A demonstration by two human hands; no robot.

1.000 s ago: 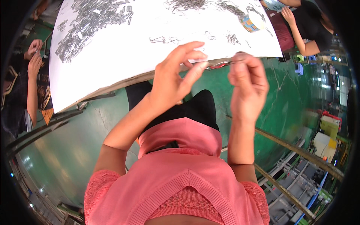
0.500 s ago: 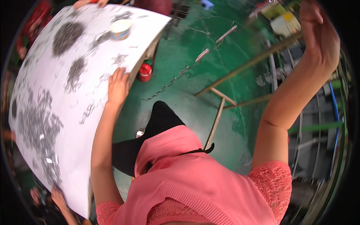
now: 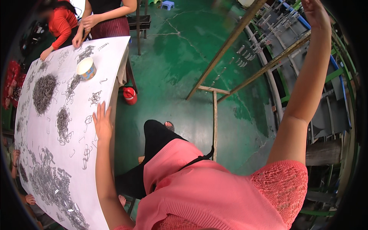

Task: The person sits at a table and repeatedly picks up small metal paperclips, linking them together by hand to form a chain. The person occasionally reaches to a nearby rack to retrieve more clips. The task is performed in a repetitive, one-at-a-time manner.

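My left hand lies on the right edge of a white-topped table with its fingers spread. Near its fingertips are a few loose dark metal hooks. Farther along stands a paper cup with a coloured side. Across the tabletop lie heaps of small dark metal pieces, the largest a spread pile at the near left. My right arm is raised, and my right hand is at the upper right, its fingers partly cut off by the picture's edge. Whether it holds anything cannot be made out.
Wooden bars stand on the green floor ahead of me. Beyond them hang small metal pieces and a rack of metal parts. A red container sits beside the table. Two people's hands are at its far end; others at its left.
My view has swung, so the table sits lower and the far people show. The linked metal chain seen over the floor is no longer there. My left hand stays at the table edge.
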